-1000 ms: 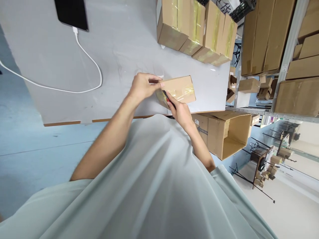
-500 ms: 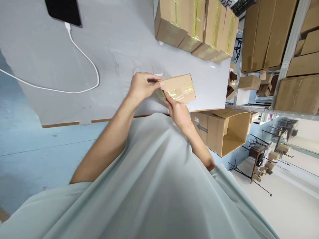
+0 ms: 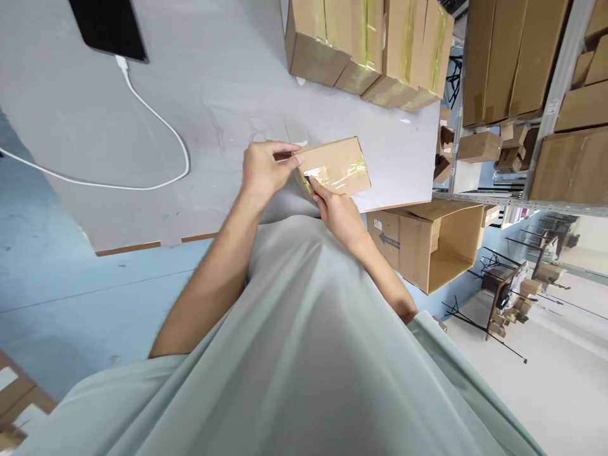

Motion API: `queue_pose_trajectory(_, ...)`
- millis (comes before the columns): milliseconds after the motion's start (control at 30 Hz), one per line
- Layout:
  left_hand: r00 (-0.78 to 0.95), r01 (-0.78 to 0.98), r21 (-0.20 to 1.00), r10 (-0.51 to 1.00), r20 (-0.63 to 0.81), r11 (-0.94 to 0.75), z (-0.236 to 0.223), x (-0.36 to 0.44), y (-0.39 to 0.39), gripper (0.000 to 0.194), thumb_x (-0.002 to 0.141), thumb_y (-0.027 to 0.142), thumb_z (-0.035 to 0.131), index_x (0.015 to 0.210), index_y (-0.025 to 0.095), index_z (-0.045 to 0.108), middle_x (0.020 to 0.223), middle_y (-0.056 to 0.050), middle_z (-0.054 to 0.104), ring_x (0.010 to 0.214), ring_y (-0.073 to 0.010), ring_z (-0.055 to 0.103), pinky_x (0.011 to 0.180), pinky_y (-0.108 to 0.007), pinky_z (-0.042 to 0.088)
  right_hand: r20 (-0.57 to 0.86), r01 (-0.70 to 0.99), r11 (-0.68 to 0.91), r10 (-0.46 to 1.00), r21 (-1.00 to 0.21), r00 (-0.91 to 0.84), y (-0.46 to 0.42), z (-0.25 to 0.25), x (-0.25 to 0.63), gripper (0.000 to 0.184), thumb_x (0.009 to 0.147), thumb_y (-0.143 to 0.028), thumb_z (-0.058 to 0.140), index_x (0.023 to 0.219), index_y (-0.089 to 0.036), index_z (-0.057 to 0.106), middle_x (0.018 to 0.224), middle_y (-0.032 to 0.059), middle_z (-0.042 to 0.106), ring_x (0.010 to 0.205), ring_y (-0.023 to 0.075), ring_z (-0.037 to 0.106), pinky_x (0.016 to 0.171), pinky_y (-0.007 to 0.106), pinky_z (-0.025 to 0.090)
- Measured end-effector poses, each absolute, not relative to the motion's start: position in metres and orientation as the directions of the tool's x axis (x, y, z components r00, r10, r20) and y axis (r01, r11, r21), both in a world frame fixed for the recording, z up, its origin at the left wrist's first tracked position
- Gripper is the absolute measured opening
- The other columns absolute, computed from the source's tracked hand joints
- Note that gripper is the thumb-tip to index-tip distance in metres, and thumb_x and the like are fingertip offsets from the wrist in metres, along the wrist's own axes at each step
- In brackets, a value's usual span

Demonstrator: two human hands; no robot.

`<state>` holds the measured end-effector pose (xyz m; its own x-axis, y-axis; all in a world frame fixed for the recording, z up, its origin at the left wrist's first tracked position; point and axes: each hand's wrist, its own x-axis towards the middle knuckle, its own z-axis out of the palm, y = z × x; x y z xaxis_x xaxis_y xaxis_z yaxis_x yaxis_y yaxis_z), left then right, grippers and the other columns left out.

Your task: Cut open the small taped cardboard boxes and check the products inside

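Note:
A small cardboard box (image 3: 335, 166) with shiny clear tape along its near side lies on the grey table, close to the front edge. My left hand (image 3: 266, 166) pinches the box's left end between thumb and fingers. Against the taped left end, my right hand (image 3: 338, 212) is closed around a small black-and-red tool (image 3: 308, 180), index finger stretched along it. Most of that tool is hidden by the hand, so its exact kind does not show.
Several taped cardboard boxes (image 3: 365, 50) stand in a row at the table's back right. A phone (image 3: 110, 28) with a white cable (image 3: 178, 136) lies at left. Below the right edge sits an open carton (image 3: 413, 244); shelves of boxes (image 3: 494, 60) rise beyond.
The view has shifted slightly. Both hands stay on the box, and the black tip of the tool now sits a little farther left and nearer the box's left corner.

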<state>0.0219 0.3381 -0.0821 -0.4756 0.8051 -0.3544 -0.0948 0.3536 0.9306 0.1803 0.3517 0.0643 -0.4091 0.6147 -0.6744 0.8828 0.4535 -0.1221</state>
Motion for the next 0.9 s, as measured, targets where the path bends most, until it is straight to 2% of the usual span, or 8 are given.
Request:
queue_pose_trajectory(67, -0.479, -0.097, 0.933, 0.806, -0.348, 0.345, -0.085, 0.02, 0.339, 0.013, 0.083, 0.024, 0.088, 0.096, 0.024, 0.089, 0.109, -0.004, 0.089, 0.112, -0.0284, 0.084, 0.109, -0.041, 0.069, -0.644, 0.877, 0.435, 0.616, -0.203, -0.454, 0.354, 0.061, 0.186, 0.06, 0.125, -0.028, 0.038, 0.185, -0.036, 0.043, 0.151, 0.0066, 0.083, 0.136, 0.0296, 0.079, 0.114, 0.04, 0.061)
queue_pose_trajectory(167, -0.472, -0.09, 0.939, 0.816, -0.333, 0.331, -0.089, 0.02, 0.341, 0.018, 0.081, 0.027, 0.09, 0.099, 0.024, 0.09, 0.111, -0.005, 0.089, 0.11, -0.0299, 0.085, 0.109, -0.045, 0.07, -0.625, 0.881, 0.418, 0.633, -0.22, -0.457, 0.353, 0.061, 0.193, 0.06, 0.125, -0.03, 0.037, 0.184, -0.037, 0.044, 0.156, 0.0032, 0.08, 0.14, 0.0281, 0.078, 0.116, 0.04, 0.062)
queue_pose_trajectory(400, -0.433, -0.097, 0.938, 0.834, -0.342, 0.334, -0.089, 0.022, 0.34, 0.017, 0.081, 0.026, 0.093, 0.097, 0.023, 0.09, 0.111, -0.007, 0.089, 0.111, -0.0311, 0.084, 0.109, -0.048, 0.07, -0.629, 0.867, 0.441, 0.612, -0.232, -0.479, 0.354, 0.06, 0.188, 0.061, 0.126, -0.029, 0.034, 0.187, -0.028, 0.039, 0.161, 0.0075, 0.077, 0.14, 0.0263, 0.078, 0.12, 0.038, 0.06)
queue_pose_trajectory(633, -0.442, -0.085, 0.934, 0.827, -0.346, 0.346, -0.091, 0.024, 0.335, 0.014, 0.082, 0.027, 0.095, 0.095, 0.025, 0.091, 0.112, -0.006, 0.09, 0.112, -0.0321, 0.085, 0.11, -0.049, 0.07, -0.656, 0.85, 0.513, 0.602, -0.119, -0.455, 0.354, 0.057, 0.176, 0.063, 0.125, -0.019, 0.032, 0.187, -0.026, 0.037, 0.141, 0.0113, 0.085, 0.129, 0.03, 0.082, 0.112, 0.039, 0.061)
queue_pose_trajectory(767, -0.457, -0.084, 0.929, 0.814, -0.358, 0.361, -0.09, 0.029, 0.333, 0.011, 0.081, 0.024, 0.091, 0.092, 0.025, 0.09, 0.109, -0.006, 0.089, 0.109, -0.0306, 0.084, 0.107, -0.047, 0.07, -0.675, 0.845, 0.535, 0.623, -0.002, -0.396, 0.344, 0.061, 0.166, 0.071, 0.12, -0.007, 0.033, 0.188, -0.026, 0.035, 0.137, 0.0143, 0.085, 0.126, 0.0281, 0.082, 0.109, 0.038, 0.062)
queue_pose_trajectory(900, -0.468, -0.078, 0.922, 0.803, -0.369, 0.378, -0.087, 0.037, 0.329, 0.016, 0.081, 0.022, 0.088, 0.096, 0.024, 0.091, 0.112, -0.006, 0.089, 0.108, -0.0298, 0.084, 0.104, -0.045, 0.07, -0.699, 0.838, 0.545, 0.612, 0.032, -0.371, 0.338, 0.068, 0.16, 0.071, 0.117, -0.004, 0.034, 0.186, -0.023, 0.037, 0.134, 0.0194, 0.085, 0.125, 0.028, 0.083, 0.106, 0.038, 0.065)
